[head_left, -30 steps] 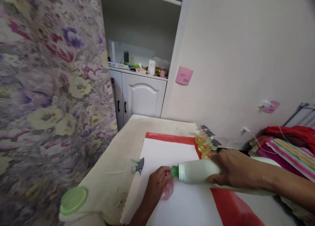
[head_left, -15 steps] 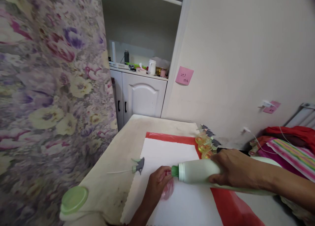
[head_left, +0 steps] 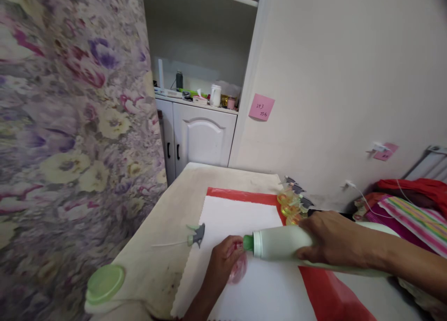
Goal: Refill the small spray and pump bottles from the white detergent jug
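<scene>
My right hand [head_left: 333, 239] grips a large white bottle [head_left: 281, 244] tipped on its side, its green spout [head_left: 247, 242] pointing left. My left hand [head_left: 221, 262] is wrapped round a small pink transparent bottle [head_left: 239, 269] held right under that spout, above a white cloth [head_left: 244, 265] spread over a red sheet [head_left: 324, 293]. A grey and green spray trigger head [head_left: 195, 235] with its thin tube lies on the table just left of the cloth.
A white container with a green lid [head_left: 104, 283] stands at the table's near left corner. Several yellow spray bottles [head_left: 291, 202] cluster by the wall. Flowered curtain [head_left: 70, 125] hangs at left; white cabinet [head_left: 200, 134] behind; colourful cloths [head_left: 412, 209] at right.
</scene>
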`<state>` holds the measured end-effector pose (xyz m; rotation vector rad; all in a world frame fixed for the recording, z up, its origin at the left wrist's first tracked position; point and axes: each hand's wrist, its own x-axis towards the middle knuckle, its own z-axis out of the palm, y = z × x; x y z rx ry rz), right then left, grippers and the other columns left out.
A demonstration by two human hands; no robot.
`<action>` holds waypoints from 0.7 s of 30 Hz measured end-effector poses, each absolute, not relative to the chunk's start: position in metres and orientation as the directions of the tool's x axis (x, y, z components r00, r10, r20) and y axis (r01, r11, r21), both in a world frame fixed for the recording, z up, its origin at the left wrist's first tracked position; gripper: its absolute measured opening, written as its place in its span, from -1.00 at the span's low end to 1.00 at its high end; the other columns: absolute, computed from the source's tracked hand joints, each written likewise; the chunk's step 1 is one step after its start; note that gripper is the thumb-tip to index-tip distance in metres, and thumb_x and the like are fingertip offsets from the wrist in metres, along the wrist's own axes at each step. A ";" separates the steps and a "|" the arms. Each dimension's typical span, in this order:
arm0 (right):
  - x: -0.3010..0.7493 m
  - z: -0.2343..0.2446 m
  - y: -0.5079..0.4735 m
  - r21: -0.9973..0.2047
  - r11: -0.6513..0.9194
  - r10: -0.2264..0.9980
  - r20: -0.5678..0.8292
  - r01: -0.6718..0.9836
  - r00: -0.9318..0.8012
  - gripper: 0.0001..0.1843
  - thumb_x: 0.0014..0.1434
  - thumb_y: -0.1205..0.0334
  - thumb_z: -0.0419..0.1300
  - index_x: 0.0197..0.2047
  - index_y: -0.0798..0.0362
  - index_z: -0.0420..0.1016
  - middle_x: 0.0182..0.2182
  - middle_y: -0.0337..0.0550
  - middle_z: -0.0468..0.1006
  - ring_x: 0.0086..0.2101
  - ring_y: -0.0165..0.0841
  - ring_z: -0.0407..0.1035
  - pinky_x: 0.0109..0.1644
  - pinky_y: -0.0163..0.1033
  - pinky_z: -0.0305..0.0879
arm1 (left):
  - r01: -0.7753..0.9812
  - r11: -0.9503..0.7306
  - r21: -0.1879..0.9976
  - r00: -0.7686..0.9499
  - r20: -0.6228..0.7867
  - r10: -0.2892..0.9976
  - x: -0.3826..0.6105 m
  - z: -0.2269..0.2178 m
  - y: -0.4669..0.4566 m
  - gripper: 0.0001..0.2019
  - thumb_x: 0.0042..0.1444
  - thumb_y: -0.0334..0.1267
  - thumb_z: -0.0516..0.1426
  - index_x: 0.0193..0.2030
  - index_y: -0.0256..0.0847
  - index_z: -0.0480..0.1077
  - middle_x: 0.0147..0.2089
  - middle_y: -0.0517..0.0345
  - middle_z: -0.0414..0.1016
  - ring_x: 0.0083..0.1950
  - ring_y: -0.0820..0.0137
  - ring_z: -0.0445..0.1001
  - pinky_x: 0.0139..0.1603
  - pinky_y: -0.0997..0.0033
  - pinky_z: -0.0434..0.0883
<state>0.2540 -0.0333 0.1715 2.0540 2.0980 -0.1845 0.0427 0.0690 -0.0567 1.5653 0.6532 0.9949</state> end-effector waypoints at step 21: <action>0.250 0.176 -0.034 0.060 0.019 0.973 -0.232 0.998 -0.005 -0.67 0.00 -0.06 0.21 -0.36 0.05 0.53 -0.42 -0.02 0.63 -0.40 -0.16 0.47 -0.40 -0.19 0.12 | -0.110 -0.228 0.967 0.483 0.253 0.838 0.042 -0.054 0.068 -0.81 0.13 -0.15 0.15 -0.17 -0.17 0.48 -0.19 0.13 0.59 -0.13 0.27 0.50 -0.09 0.39 0.37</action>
